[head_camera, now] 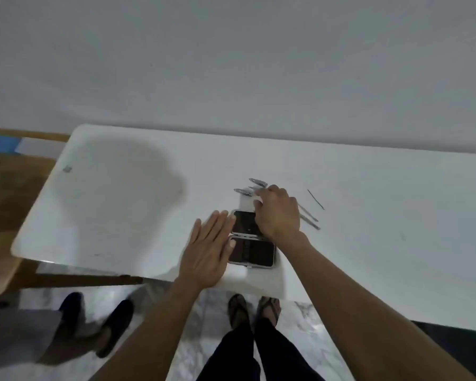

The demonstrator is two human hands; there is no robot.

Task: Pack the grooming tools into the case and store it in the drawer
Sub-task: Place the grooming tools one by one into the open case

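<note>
An open case [254, 251] with dark lining lies flat near the front edge of the white table [121, 202], its two halves one behind the other. My left hand [208, 251] rests flat and open against the case's left side. My right hand [278, 213] hovers over the far half, fingers curled down toward a metal tool whose tip shows by the fingertips; whether it grips the tool is hidden. Two metal nail clippers [243, 191] [259, 182] lie just behind the case. Thin metal sticks [309, 220] and a fine needle-like tool [315, 199] lie to the right.
A wall rises directly behind the table. Left of the table is a wooden surface [8, 193]. Another person's dark shoes [105, 325] stand on the marble floor at lower left, and my own sandalled feet [254, 312] are below the table edge.
</note>
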